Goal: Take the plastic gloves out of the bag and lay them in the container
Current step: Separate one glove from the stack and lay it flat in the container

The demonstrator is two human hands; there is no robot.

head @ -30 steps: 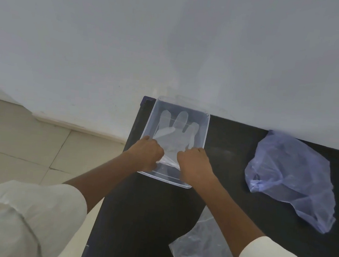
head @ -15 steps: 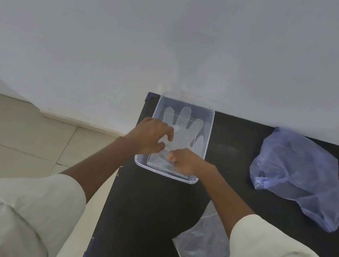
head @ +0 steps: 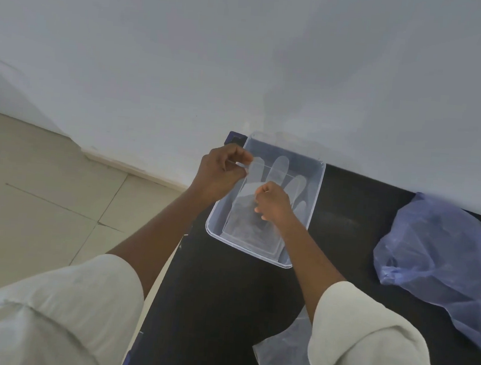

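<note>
A clear rectangular container sits on the black table's far left corner, against the wall. A clear plastic glove lies inside it, fingers pointing to the wall. My left hand hovers over the container's left rim and pinches one of the glove's left fingers. Over the glove's palm, my right hand has its fingers closed on the glove's thumb side. A crumpled bluish plastic bag rests at the table's right. Another clear plastic sheet lies near the front edge, partly under my right sleeve.
The black table ends at its left edge just beside the container, with beige floor tiles below. A white wall stands right behind the container and the bag.
Both hands have moved from the container's near end up toward the glove's fingers. The left hand went from resting on the glove to pinching one of its fingers.
</note>
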